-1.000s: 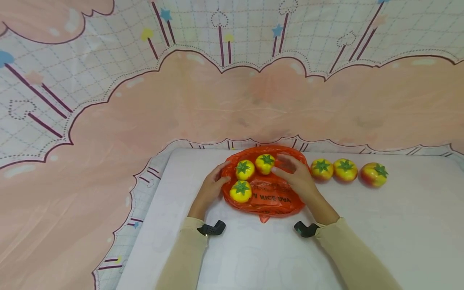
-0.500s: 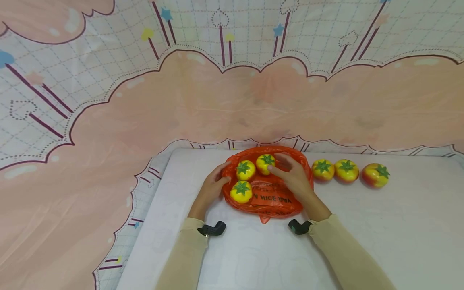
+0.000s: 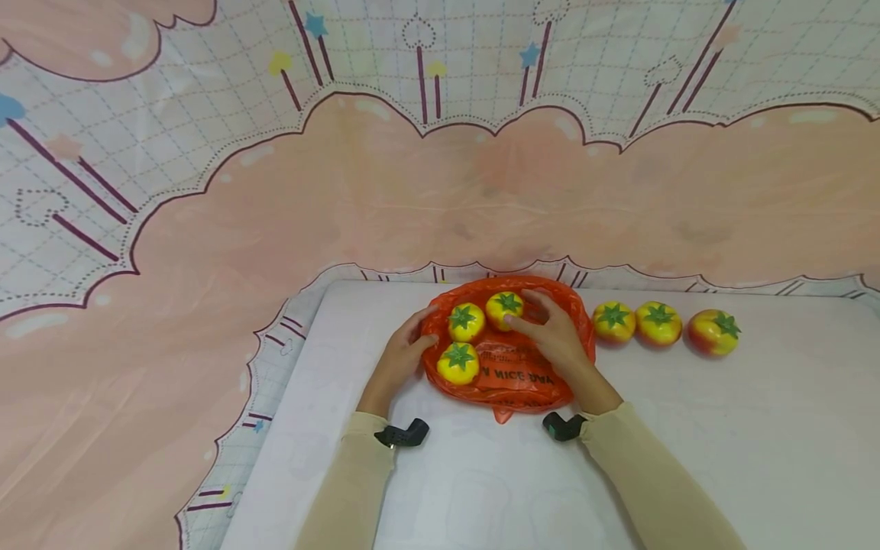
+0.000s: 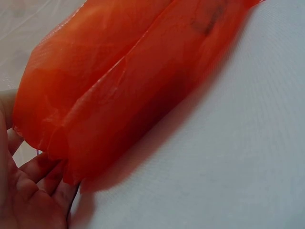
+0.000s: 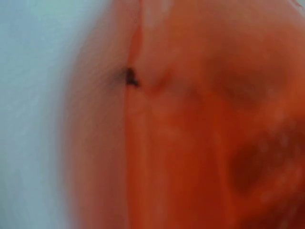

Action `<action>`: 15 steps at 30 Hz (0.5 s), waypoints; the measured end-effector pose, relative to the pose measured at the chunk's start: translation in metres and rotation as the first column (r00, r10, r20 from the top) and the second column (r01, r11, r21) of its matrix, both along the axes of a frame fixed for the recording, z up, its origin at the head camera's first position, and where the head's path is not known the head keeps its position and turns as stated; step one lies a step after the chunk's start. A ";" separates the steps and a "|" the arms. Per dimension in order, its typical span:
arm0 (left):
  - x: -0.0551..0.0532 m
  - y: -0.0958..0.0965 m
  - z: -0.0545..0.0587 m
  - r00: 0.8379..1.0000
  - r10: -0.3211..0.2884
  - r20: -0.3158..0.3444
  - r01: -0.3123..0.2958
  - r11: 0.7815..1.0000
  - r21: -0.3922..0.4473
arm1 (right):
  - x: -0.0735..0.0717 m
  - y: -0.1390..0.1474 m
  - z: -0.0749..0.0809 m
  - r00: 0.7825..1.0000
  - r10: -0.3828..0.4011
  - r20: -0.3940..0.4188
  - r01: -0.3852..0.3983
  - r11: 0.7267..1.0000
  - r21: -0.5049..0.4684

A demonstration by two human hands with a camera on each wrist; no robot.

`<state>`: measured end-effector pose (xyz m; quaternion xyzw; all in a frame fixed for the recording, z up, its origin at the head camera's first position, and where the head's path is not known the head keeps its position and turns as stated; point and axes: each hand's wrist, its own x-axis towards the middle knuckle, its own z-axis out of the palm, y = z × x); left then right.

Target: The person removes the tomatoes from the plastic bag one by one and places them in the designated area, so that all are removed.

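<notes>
A red plastic bag (image 3: 516, 393) lies spread wide in the head view, its rim rolled into an oval. Inside it sit three yellow-red persimmons with green leafy tops: a near-left persimmon (image 3: 457, 363), one behind it (image 3: 467, 322) and a back-middle persimmon (image 3: 505, 312). My left hand (image 3: 402, 353) holds the bag's left rim, thumb inside and fingers outside; the left wrist view shows these fingers (image 4: 43, 181) under the red film. Over the bag, my right hand (image 3: 558, 336) has thumb and fingers around the right side of the back-middle persimmon. Red film fills the right wrist view.
Right of the bag, three more persimmons stand in a row: a near one (image 3: 614, 323), a middle one (image 3: 658, 324) and a far-right one (image 3: 713, 333). They rest on a white table (image 3: 756, 428). A printed cloth (image 3: 426, 198) hangs behind.
My right hand has moved left until its thumb and fingers reach the back-middle persimmon. The left hand stays at the bag's rim, and the persimmons keep their places.
</notes>
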<state>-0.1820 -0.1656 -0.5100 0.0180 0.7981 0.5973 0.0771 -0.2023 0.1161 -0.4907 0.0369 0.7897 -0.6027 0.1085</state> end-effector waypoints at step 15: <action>0.000 0.001 0.001 0.999 0.025 0.031 -0.024 0.999 -0.027 | -0.001 -0.002 0.001 0.998 0.061 -0.010 -0.060 0.994 0.097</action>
